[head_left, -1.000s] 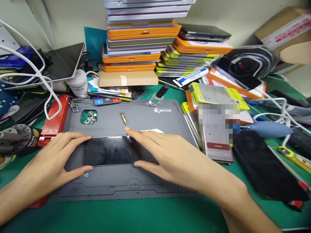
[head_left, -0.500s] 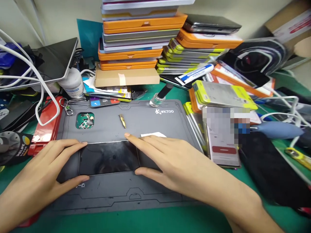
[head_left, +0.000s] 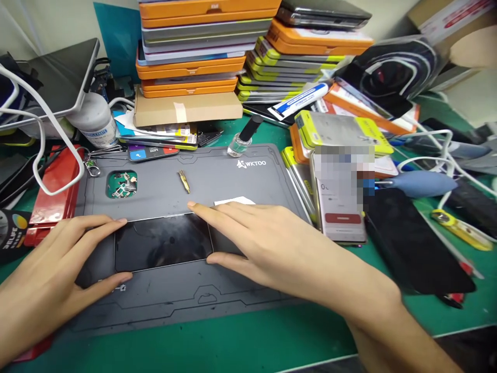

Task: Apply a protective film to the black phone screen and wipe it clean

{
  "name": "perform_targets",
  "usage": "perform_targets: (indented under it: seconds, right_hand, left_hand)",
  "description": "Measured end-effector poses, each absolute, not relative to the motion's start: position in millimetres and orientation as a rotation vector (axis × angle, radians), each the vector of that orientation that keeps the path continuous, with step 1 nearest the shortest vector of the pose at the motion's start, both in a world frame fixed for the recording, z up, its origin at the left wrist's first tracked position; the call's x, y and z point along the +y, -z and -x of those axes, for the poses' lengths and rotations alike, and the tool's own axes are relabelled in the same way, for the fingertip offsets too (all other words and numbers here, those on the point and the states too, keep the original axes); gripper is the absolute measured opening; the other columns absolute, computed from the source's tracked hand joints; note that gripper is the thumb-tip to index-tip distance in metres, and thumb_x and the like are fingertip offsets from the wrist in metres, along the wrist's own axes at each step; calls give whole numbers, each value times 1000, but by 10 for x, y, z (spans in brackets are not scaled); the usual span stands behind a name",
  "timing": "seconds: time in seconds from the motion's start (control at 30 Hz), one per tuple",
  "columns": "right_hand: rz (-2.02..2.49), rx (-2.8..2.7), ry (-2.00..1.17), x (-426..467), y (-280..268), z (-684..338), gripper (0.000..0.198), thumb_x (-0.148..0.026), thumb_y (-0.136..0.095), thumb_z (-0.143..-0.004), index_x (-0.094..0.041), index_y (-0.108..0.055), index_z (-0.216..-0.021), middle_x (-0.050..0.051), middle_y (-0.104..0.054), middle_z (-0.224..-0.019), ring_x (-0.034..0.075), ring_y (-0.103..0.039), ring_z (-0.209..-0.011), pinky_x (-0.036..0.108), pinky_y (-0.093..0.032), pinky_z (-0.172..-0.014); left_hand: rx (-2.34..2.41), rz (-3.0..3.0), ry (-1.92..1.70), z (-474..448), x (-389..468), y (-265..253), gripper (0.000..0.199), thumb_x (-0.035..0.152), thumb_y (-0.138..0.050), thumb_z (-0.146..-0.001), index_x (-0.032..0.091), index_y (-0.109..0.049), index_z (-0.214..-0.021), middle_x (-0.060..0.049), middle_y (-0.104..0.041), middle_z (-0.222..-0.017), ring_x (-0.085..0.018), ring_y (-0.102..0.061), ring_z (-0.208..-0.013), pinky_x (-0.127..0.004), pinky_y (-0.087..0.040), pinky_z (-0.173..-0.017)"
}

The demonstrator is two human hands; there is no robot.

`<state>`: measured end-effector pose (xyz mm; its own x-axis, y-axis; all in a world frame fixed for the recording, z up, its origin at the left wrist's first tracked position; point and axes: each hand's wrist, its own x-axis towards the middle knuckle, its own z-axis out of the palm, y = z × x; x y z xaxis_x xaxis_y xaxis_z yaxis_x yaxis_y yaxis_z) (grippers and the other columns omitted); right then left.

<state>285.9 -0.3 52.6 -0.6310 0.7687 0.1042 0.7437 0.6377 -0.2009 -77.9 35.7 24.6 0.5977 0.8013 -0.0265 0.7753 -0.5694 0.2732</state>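
Note:
A smartphone (head_left: pixel 165 241) with a dark, smudged screen lies lengthwise and face up on a grey work mat (head_left: pixel 155 303). My left hand (head_left: pixel 58 259) grips its left end, thumb at the near edge and fingers at the far edge. At the opposite end, my right hand (head_left: pixel 267 238) holds the right corners between thumb and forefinger. Beyond the phone lies a small gold-coloured metal tip (head_left: pixel 184 182). A recess in the mat holds small metal parts (head_left: pixel 123 185). Partly hidden behind my right hand is a white piece (head_left: pixel 235 201).
A glass bottle with a black cap (head_left: pixel 244 137) stands on the mat's far edge. Stacked orange boxes (head_left: pixel 190 70) rise behind. On the right lie another phone (head_left: pixel 341 207), a black pouch (head_left: pixel 411 243) and a yellow cutter (head_left: pixel 462 230). White cables (head_left: pixel 58 129) loop at left.
The whole scene has shifted a little left and up in view, as the camera turned. Both hands keep their hold on the smartphone, which stays in the same place on the mat.

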Motion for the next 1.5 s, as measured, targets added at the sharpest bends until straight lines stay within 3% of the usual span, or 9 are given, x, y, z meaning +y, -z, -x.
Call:
perform_targets:
  seconds: [0.53, 0.8, 1.0, 1.33, 1.5]
  right_hand:
    - [1247, -2680, -205, -8, -519, -2870, 64, -31, -70, -102, -11, -48, -158, 16, -76, -129, 31, -77, -106, 43, -65, -80]
    - [1193, -2668, -142, -36, -431, -2856, 62, -31, -69, -102, -11, -46, -156, 18, -75, -131, 34, -77, -108, 47, -66, -83]
    - [1173, -2654, -120, -44, -381, -2855, 64, -31, -68, -102, -11, -44, -157, 18, -75, -131, 36, -78, -106, 50, -67, -78]
    - [1199, -2678, -137, -45, -466, -2826, 62, -30, -71, -101, -10, -48, -154, 17, -76, -130, 34, -78, -106, 49, -68, -78]
    - [1222, -2674, -179, -23, -507, -2814, 68, -30, -78, -97, -9, -49, -156, 16, -77, -128, 33, -78, -106, 49, -68, -81]
  left_hand:
    - [1252, -2632, -168, 767, 373, -302, 74, 76, -59, -97, 42, -43, -161, -7, -59, -148, -38, -63, -128, -56, -53, -112]
    - [1255, -2672, -152, 684, 300, -375, 75, 74, -60, -99, 28, -46, -156, -12, -59, -146, -35, -62, -132, -53, -55, -110]
    - [1260, -2620, -170, 655, 283, -402, 73, 75, -63, -97, 27, -53, -151, -11, -60, -146, -33, -62, -132, -51, -55, -112]
    - [1248, -2638, -217, 688, 300, -369, 71, 76, -61, -97, 28, -53, -148, -11, -59, -146, -33, -63, -132, -53, -56, -111]
    - [1223, -2798, -321, 722, 341, -328, 67, 76, -57, -99, 28, -59, -145, -15, -51, -154, -42, -53, -144, -63, -51, -116]
